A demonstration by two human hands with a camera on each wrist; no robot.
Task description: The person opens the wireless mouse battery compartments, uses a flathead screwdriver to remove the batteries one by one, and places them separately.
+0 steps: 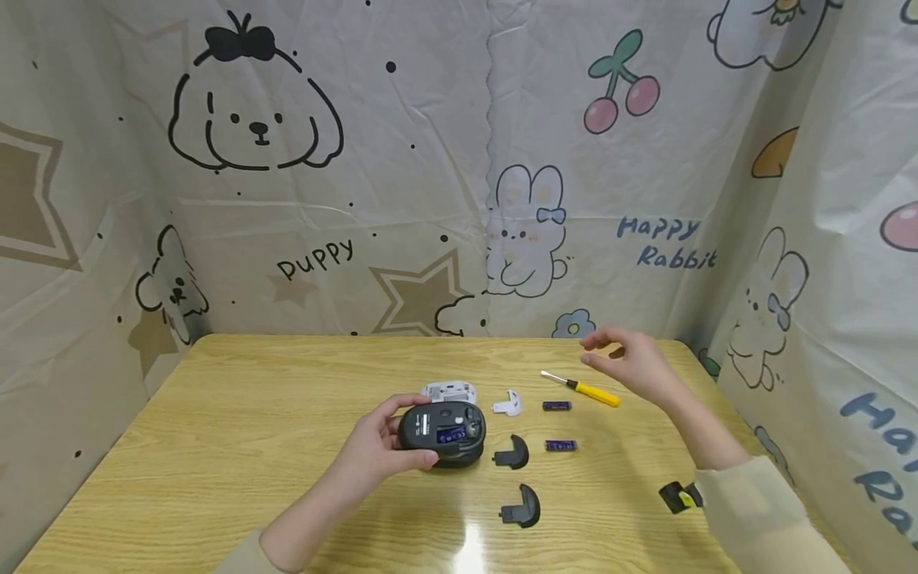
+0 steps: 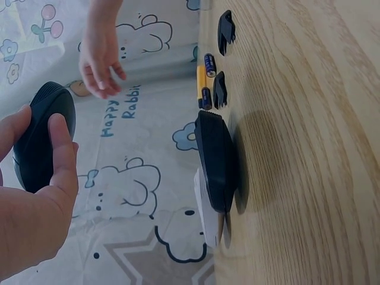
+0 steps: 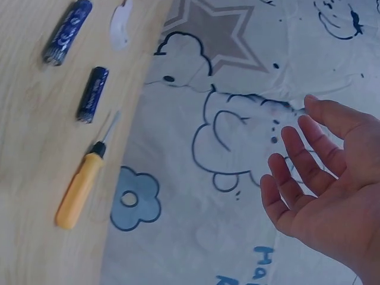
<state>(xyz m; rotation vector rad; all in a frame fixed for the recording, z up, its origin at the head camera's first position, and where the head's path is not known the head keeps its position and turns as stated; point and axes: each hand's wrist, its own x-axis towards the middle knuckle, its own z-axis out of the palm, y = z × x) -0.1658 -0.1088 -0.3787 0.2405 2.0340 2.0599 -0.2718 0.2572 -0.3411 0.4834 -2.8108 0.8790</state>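
My left hand (image 1: 364, 446) grips a black computer mouse (image 1: 419, 426), its underside facing up. A dark blue battery (image 1: 452, 435) shows in the mouse's uncovered compartment. In the left wrist view, this mouse is raised off the table, and a second black mouse (image 2: 215, 163) lies on the wood. Behind it is a white mouse (image 1: 450, 390), partly hidden. My right hand (image 1: 634, 367) hovers over the table's far right part, fingers loosely bent, holding nothing. Nearest to it lies a yellow-handled screwdriver (image 1: 597, 394). Two loose batteries, one farther (image 1: 556, 406) and one nearer (image 1: 561, 446), lie beyond the screwdriver's near side.
A white battery cover (image 1: 511, 404) and two black ones, a middle cover (image 1: 513, 454) and a front cover (image 1: 525, 510), lie right of the mice. A small black and yellow object (image 1: 676, 497) appears beside my right sleeve. Patterned cloth (image 1: 402, 199) hangs behind the wooden table (image 1: 251, 414).
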